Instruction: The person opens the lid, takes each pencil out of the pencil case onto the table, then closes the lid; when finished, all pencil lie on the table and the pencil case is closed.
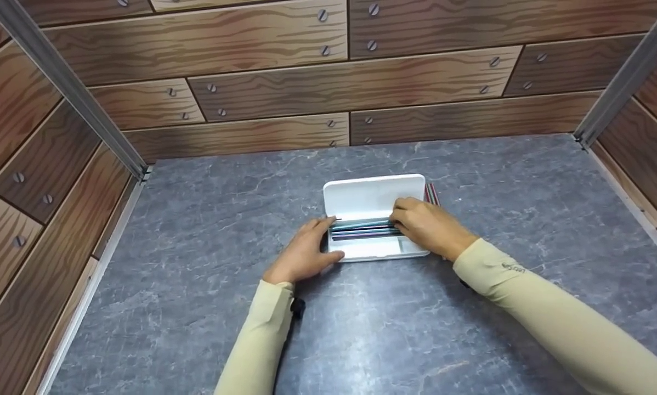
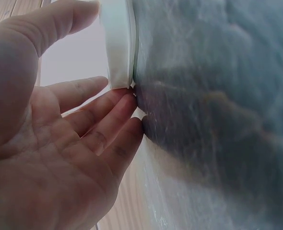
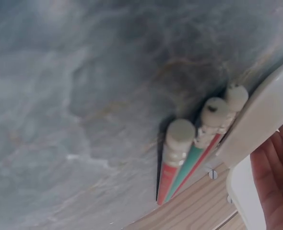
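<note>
A white pencil case (image 1: 375,197) lies with its lid raised at the back. Several dark, shiny pencils (image 1: 361,230) lie lengthwise in its tray, in blue, teal and purple tones. My left hand (image 1: 305,251) spans the case's left end, thumb at the front corner and index finger at the back one. In the left wrist view its nearly straight fingers (image 2: 117,143) touch the case end (image 2: 118,45) and the table. My right hand (image 1: 427,225) reaches over the tray's right part, its curled fingers pinching at a pencil; its fingertips and the pencils' right ends are hidden.
More pencils, red and green with white eraser ends (image 3: 180,136), lie on the table beside the case's right end, partly behind my right hand. The grey marbled table (image 1: 197,307) is bordered by wood-patterned walls (image 1: 273,82) and metal corner posts (image 1: 71,82).
</note>
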Tool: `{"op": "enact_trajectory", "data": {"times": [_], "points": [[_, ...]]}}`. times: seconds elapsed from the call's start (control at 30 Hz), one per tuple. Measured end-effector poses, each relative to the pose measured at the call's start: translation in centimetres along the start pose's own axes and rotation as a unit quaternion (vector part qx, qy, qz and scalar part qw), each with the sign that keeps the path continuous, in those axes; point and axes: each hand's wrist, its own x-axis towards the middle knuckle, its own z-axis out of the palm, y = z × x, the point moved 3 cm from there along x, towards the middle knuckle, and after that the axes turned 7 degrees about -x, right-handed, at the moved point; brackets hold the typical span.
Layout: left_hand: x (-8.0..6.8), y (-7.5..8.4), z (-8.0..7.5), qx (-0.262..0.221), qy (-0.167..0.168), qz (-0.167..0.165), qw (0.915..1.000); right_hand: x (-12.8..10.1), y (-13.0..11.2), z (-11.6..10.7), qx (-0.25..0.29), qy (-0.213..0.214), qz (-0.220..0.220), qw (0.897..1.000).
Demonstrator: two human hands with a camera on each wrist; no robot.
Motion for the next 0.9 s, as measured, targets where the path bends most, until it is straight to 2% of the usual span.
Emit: {"op": "enact_trajectory", "data": {"times": [0.23,0.33,0.37,0.47,0.53,0.6,0.7,0.77,0.87,0.9], "points": [[1.0,-0.6,0.0,0.01,0.008,0.027,0.9996,0.3,-0.1,0.1,-0.016,-0.001,0.029,0.999],[1.6,-1.6,0.4,0.026,0.021,0.043,0.9985,0.4,-0.3,0.2,-0.019,0.004,0.03,0.999],[1.3,-1.2,0.2,0.017,0.016,0.036,0.9991,0.5,-0.4,0.2,-0.02,0.006,0.027,0.999],[1.1,-1.2,0.3,0.014,0.015,0.03,0.9994,0.5,-0.6,0.3,-0.025,0.008,0.019,0.999],[0.5,-0.3,-0.1,-0.001,0.005,0.014,0.9999,0.5,-0.6,0.4,-0.026,0.003,0.017,1.0],[0.5,-0.3,-0.1,-0.001,0.005,0.012,0.9999,0.5,-0.5,0.4,-0.023,-0.006,0.017,1.0],[0.7,-0.8,0.1,0.002,0.01,0.02,0.9998,0.4,-0.3,0.3,-0.014,-0.02,0.014,1.0],[1.2,-1.7,0.5,0.009,0.016,0.03,0.9994,0.4,-0.1,0.3,-0.005,-0.026,0.009,1.0],[1.5,-2.5,0.8,0.016,0.021,0.036,0.999,0.3,0.0,0.2,0.004,-0.023,-0.006,1.0],[1.3,-2.2,0.6,0.01,0.017,0.033,0.9993,0.2,0.1,0.2,0.006,-0.019,-0.013,1.0]]}}
